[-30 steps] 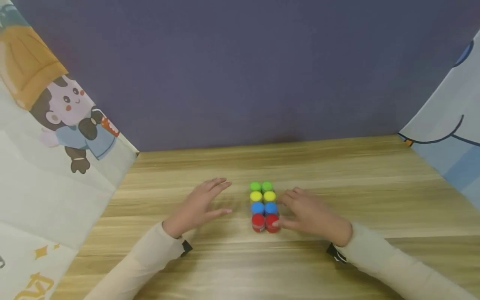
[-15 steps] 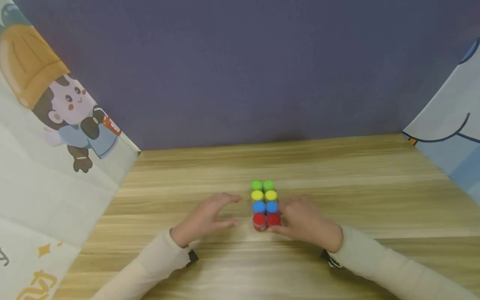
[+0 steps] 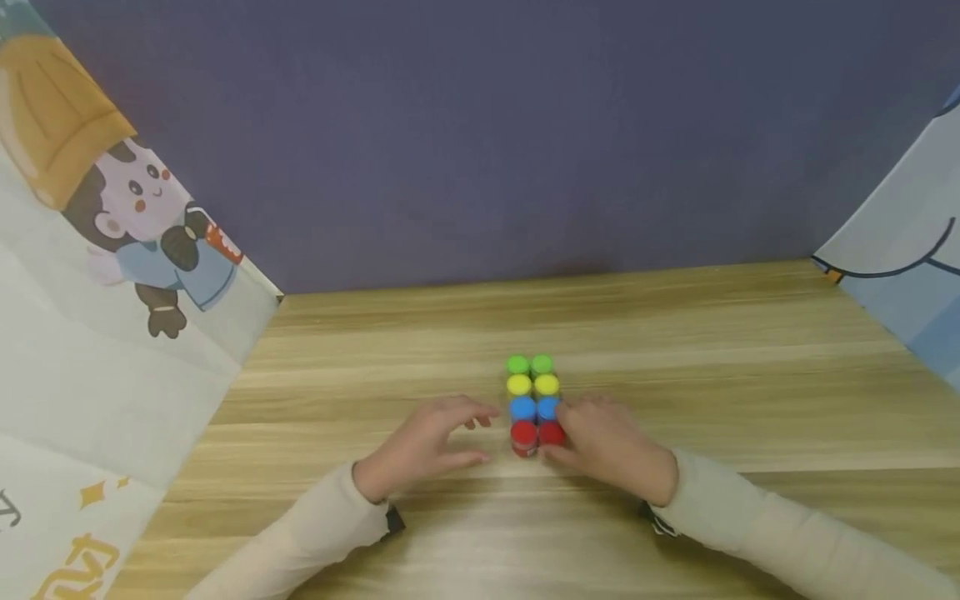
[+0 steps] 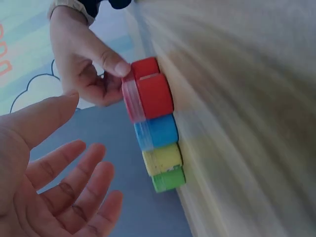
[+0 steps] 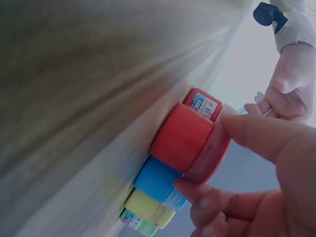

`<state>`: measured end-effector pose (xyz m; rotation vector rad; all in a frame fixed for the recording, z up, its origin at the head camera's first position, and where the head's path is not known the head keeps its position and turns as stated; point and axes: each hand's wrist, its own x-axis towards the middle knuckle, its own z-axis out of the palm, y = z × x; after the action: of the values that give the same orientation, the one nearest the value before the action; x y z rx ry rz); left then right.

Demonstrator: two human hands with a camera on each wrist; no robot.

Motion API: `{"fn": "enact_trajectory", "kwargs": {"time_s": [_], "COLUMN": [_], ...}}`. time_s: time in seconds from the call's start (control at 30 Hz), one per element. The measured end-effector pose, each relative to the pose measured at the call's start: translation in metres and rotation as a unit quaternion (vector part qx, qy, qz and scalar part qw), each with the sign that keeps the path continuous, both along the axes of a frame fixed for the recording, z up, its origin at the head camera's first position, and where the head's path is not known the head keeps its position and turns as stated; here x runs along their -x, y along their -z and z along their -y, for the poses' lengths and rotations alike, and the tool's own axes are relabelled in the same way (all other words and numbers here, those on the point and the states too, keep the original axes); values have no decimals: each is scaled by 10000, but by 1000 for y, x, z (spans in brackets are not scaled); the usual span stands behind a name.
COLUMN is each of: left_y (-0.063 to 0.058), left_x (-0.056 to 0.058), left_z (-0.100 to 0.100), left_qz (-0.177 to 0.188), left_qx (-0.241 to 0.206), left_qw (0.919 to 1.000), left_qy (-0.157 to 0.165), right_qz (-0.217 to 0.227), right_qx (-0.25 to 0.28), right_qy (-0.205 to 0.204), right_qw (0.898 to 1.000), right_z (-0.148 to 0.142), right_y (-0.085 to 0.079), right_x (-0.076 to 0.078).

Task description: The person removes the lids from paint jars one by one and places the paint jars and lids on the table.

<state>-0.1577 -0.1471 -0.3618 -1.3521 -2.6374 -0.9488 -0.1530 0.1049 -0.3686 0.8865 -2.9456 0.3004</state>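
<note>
Small paint jars stand in two touching columns on the wooden table, in pairs: green farthest, then yellow, blue and red nearest. My right hand pinches the right-hand red paint jar; in the right wrist view the thumb lies at its lid and the index finger on its other side, by the blue jar. Left of the columns, my left hand holds nothing, thumb and fingers spread apart and facing the jars. In the left wrist view its fingers are relaxed.
The wooden table ends at a dark blue-grey panel at the back. White printed sheets with cartoon figures flank it on the left and right. A dark band shows at my left wrist.
My right hand has closed in on the right-hand red jar, its thumb moving round the near side. My left hand has come nearer to the jars, its fingers bending slightly.
</note>
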Motion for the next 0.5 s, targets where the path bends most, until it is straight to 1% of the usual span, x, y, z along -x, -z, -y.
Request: {"fn": "enact_trajectory", "kwargs": {"time_s": [0.07,0.23,0.37,0.5], "left_y": [2,3,3,5], "left_x": [-1,-7,-11,-15], "left_z": [-4,-13,-21,-27], "left_qz": [97,594,952,1117], "left_qx": [-39,-18,-106,-130], "left_qw": [9999,9980,9947,9925], "left_qy": [-33,-227,-385,-477], "right_qz": [-52,-237,-435,-563], "right_qx": [30,137,246,268], "right_qy": [-16,-139,-351,-664], "right_qw": [10000,9995,9981,9958], "right_z": [-1,-4,-6,-6], "right_y": [0,0,-1,-3], "right_x": [1,3,2,-2]}}
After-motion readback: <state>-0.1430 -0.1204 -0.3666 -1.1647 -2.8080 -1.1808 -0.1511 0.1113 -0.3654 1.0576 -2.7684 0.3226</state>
